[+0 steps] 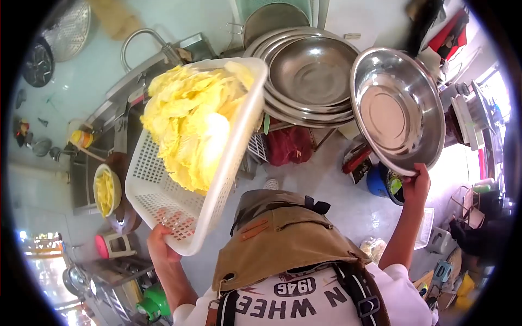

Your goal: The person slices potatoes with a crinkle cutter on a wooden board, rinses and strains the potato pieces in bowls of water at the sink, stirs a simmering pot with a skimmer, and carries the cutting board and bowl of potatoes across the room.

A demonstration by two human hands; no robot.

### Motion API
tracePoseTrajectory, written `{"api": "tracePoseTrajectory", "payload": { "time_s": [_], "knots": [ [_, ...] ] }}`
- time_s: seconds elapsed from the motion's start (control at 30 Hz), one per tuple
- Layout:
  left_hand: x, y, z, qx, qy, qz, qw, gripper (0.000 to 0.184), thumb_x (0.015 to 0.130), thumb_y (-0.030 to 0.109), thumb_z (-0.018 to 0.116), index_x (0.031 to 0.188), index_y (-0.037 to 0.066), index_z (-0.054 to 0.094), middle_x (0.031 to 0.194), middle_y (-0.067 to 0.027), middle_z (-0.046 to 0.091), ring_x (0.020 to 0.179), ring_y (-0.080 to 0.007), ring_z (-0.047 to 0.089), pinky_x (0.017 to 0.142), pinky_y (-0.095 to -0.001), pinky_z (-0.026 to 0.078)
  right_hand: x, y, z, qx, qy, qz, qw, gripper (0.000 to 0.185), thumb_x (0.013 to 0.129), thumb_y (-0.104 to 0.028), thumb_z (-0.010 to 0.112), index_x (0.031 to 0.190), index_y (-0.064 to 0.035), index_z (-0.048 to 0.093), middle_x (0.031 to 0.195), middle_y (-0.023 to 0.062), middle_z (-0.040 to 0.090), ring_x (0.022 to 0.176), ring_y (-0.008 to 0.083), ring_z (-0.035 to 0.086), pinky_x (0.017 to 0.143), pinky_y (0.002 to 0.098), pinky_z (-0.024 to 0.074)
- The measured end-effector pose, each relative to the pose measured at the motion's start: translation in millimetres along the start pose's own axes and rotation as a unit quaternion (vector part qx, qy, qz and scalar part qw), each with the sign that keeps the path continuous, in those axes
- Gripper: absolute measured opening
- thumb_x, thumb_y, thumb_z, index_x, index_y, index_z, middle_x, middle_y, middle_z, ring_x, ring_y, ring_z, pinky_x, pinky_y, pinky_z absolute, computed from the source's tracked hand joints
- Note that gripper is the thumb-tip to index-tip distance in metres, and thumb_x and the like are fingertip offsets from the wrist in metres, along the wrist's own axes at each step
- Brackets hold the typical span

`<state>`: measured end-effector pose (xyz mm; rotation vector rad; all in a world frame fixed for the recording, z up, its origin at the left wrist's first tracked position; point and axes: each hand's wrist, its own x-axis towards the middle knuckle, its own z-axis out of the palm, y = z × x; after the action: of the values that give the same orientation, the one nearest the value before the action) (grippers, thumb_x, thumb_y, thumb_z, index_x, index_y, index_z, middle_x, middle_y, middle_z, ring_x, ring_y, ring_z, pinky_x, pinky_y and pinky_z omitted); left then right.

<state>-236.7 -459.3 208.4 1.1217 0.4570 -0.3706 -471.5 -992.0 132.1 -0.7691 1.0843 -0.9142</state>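
My left hand point(165, 244) grips the near end of a white perforated plastic basket point(212, 217), which is tilted. Yellow cabbage leaves point(190, 125) are heaped toward the basket's far end. On the other side, my right hand point(417, 186) is closed on the lower rim of a shiny steel basin point(399, 108), held tipped so its bare inside faces me. Between the basket and this basin sits a stack of wide steel basins point(312, 76). The fingers of my left hand partly show through the basket's holes.
To the left is a sink counter with a curved faucet point(128, 49). A small bowl of yellow pieces point(107, 190) stands near it, above a pink-topped stool point(113, 245). Under the basin stack hangs a dark red bag point(288, 145). A blue bucket point(380, 182) stands on the floor at right.
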Motion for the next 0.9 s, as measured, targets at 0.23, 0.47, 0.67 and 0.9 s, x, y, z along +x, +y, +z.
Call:
{"api": "tracePoseTrajectory", "payload": {
  "time_s": [0.23,0.47,0.67,0.9],
  "knots": [
    [-8,-47,-95,-0.045,0.071,0.077,0.993,0.065,0.067,0.003,0.043,0.130,-0.005,0.035,0.116,-0.0216,0.051,0.104,-0.0424,0.055,0.082,-0.0569,0.052,-7,11,23,-0.010,-0.042,0.003,0.999,0.018,0.080,-0.009,0.058,0.095,-0.0028,0.052,0.082,0.0058,0.057,0.061,0.0117,0.054,0.041,0.0208,0.0370],
    [-2,-107,-120,-0.014,0.165,0.088,0.982,0.061,0.068,-0.001,0.044,0.127,-0.010,0.036,0.114,-0.0216,0.051,0.103,-0.0399,0.056,0.082,-0.0527,0.053,11,-1,35,-0.002,-0.089,-0.007,0.996,0.020,0.079,-0.007,0.058,0.097,-0.0031,0.051,0.084,0.0053,0.056,0.062,0.0125,0.054,0.040,0.0211,0.0354],
    [22,-167,-139,0.037,0.167,0.116,0.978,0.053,0.070,-0.003,0.045,0.122,-0.010,0.042,0.112,-0.0178,0.053,0.102,-0.0338,0.057,0.086,-0.0461,0.050,16,-13,49,-0.015,-0.094,-0.025,0.995,0.019,0.077,-0.006,0.058,0.095,-0.0038,0.052,0.083,0.0052,0.056,0.064,0.0131,0.056,0.040,0.0205,0.0375],
    [56,-191,-55,-0.115,0.212,0.034,0.970,0.055,0.070,-0.005,0.046,0.125,-0.002,0.041,0.113,-0.0143,0.053,0.098,-0.0289,0.059,0.079,-0.0412,0.054,47,-35,71,-0.041,-0.124,-0.024,0.991,0.018,0.080,-0.005,0.057,0.097,-0.0069,0.056,0.087,0.0051,0.064,0.059,0.0102,0.060,0.035,0.0167,0.0394]
  ]
}}
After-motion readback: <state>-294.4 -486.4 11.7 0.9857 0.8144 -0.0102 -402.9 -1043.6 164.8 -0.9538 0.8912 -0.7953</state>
